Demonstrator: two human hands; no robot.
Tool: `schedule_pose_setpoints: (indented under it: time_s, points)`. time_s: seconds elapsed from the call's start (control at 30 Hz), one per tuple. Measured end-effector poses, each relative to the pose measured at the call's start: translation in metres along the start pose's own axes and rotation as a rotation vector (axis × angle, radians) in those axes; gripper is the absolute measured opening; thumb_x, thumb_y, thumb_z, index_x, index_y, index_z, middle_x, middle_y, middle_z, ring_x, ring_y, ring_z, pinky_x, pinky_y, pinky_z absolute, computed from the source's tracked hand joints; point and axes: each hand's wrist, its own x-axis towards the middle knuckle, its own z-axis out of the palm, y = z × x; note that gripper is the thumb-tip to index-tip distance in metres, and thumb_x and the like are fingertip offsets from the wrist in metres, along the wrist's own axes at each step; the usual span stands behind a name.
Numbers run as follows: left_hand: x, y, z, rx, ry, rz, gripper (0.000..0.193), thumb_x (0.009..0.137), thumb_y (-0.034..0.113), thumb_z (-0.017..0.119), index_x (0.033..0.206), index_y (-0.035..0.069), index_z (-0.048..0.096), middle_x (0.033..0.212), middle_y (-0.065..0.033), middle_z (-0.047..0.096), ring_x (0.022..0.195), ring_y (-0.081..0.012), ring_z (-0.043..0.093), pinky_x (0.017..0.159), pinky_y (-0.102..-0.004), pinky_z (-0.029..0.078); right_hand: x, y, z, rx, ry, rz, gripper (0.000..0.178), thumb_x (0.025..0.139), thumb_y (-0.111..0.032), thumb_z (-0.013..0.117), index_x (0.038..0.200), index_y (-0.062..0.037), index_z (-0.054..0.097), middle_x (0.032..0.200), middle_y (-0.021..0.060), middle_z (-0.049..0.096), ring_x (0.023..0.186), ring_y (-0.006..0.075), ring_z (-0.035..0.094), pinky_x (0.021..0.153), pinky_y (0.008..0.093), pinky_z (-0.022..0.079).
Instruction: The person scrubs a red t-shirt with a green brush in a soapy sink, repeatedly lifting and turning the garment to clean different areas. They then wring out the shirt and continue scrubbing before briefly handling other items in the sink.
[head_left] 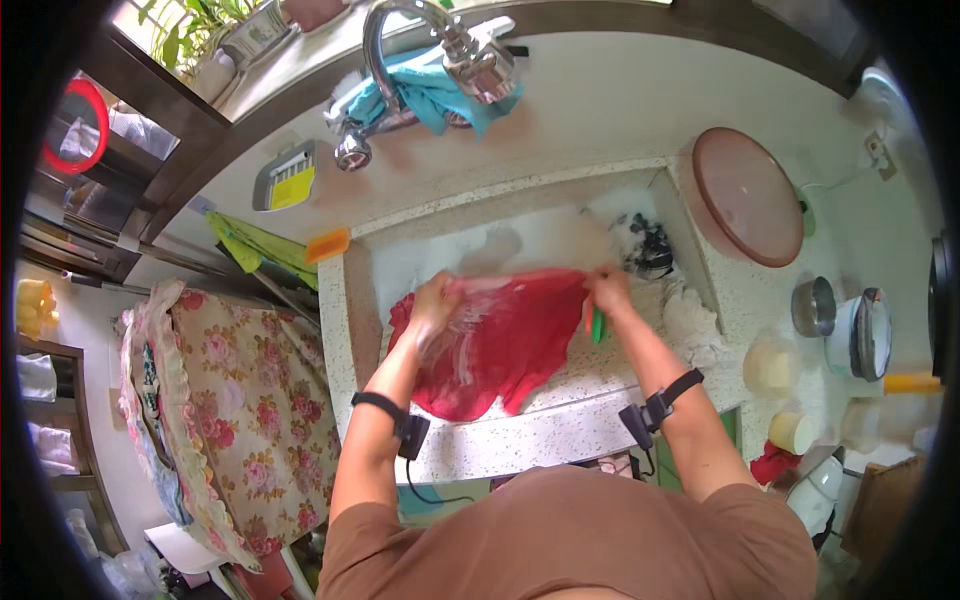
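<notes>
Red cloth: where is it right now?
In the head view, the red cloth is near the middle, spread between the left hand and the right hand, over the near side of the sink.

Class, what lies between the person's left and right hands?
A red cloth lies between the left hand and the right hand, as the head view shows.

Well back from the left fingers (pixel 450 286), a narrow black strap (pixel 377 402) rings the left forearm (pixel 397 368), bearing a small dark rectangular box (pixel 413 437) with a thin black cable (pixel 432 500). A matching strap (pixel 683 385), box (pixel 636 425) and cable (pixel 652 463) sit behind the right fingers (pixel 599 281). Farthest from both is a plain brown short-sleeved shirt (pixel 585 540).
</notes>
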Motion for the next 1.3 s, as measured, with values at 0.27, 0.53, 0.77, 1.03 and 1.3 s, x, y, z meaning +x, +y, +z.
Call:
schedule_pose_setpoints:
  time_s: [0.27, 0.53, 0.77, 1.03, 1.3]
  points:
    - [0.082, 0.157, 0.007, -0.337, 0.236, 0.423, 0.009, 0.080, 0.004, 0.065, 0.080, 0.003, 0.056, 0.067, -0.0029, 0.056, 0.065, -0.0101, 0.050, 0.058, -0.0296, 0.043, -0.003, -0.127, -0.142, 0.113, 0.248, -0.431, 0.014, 0.070, -0.009, 0.065, 0.080, -0.0015, 0.061, 0.067, 0.0055, 0.058, 0.064, 0.0128, 0.052, 0.058, 0.0314, 0.043]
    - [0.060, 0.107, -0.033, -0.183, 0.334, 0.650, 0.017, 0.080, 0.003, 0.072, 0.079, 0.004, 0.055, 0.066, -0.0014, 0.049, 0.066, -0.0109, 0.044, 0.061, -0.0263, 0.040, -0.087, -0.120, -0.106, -0.086, 0.152, -0.696, 0.011, 0.072, -0.010, 0.062, 0.079, -0.0046, 0.056, 0.065, 0.0048, 0.056, 0.063, 0.0151, 0.056, 0.058, 0.0323, 0.045]
    - [0.006, -0.123, -0.044, 0.702, 0.116, 0.310, 0.021, 0.078, 0.013, 0.072, 0.094, 0.005, 0.060, 0.095, -0.0124, 0.058, 0.090, -0.0292, 0.057, 0.078, -0.0380, 0.047, -0.162, -0.027, 0.070, -0.487, -0.490, -0.557, 0.015, 0.072, -0.013, 0.064, 0.085, -0.0071, 0.063, 0.090, 0.0135, 0.066, 0.084, 0.0360, 0.059, 0.081, 0.0455, 0.048]
    - [-0.094, -0.103, 0.039, 0.369, -0.260, 0.655, 0.055, 0.071, 0.023, 0.077, 0.121, 0.009, 0.060, 0.123, -0.0146, 0.056, 0.121, -0.0336, 0.049, 0.105, -0.0423, 0.041, -0.100, 0.040, 0.025, -1.220, -0.610, -0.499, 0.034, 0.076, -0.022, 0.063, 0.107, -0.0100, 0.067, 0.109, 0.0149, 0.066, 0.108, 0.0360, 0.060, 0.095, 0.0453, 0.047]
    - [-0.102, -0.085, 0.095, 0.345, -0.345, 0.282, 0.025, 0.081, 0.017, 0.065, 0.103, 0.005, 0.066, 0.105, -0.0186, 0.063, 0.098, -0.0368, 0.059, 0.089, -0.0432, 0.048, -0.063, 0.058, -0.042, -1.486, -0.571, -0.371, 0.024, 0.083, -0.016, 0.055, 0.101, -0.0054, 0.066, 0.114, 0.0155, 0.062, 0.111, 0.0374, 0.055, 0.091, 0.0468, 0.046]
